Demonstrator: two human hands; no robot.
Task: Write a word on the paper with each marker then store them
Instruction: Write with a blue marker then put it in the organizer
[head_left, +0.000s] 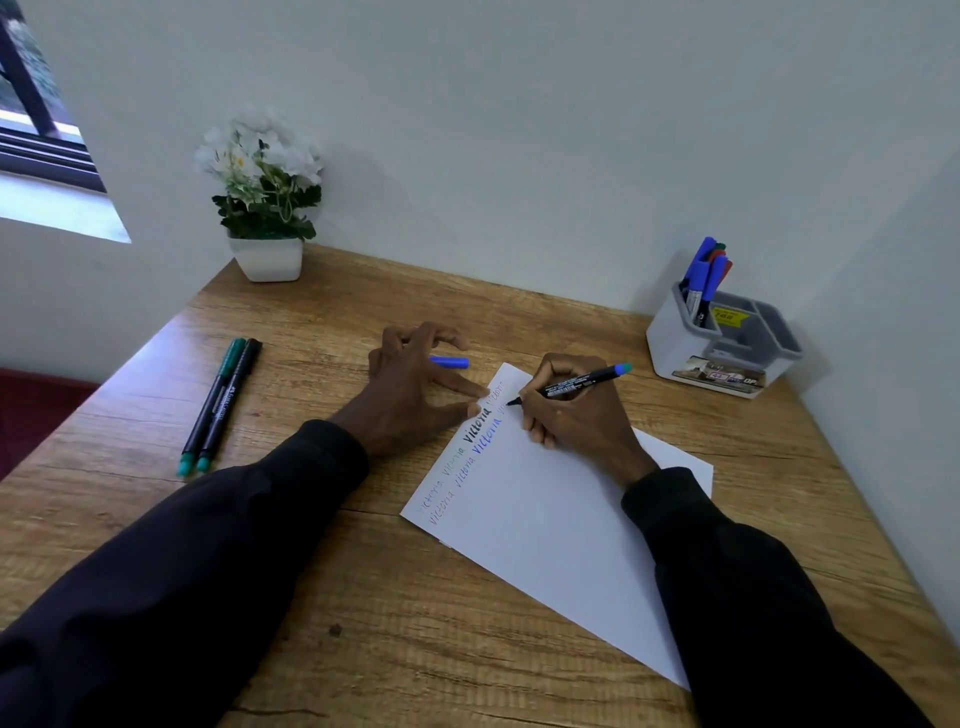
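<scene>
Your right hand (571, 415) pinches the marker (576, 383), tip at the far corner of the paper (545, 509); left hand (415, 384), fingers spread, pins its edge. Write small, press lightly.

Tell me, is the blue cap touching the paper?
Apart. The head view shows a strip of bare table between the end of the cap and the nearest corner of the paper.
</scene>
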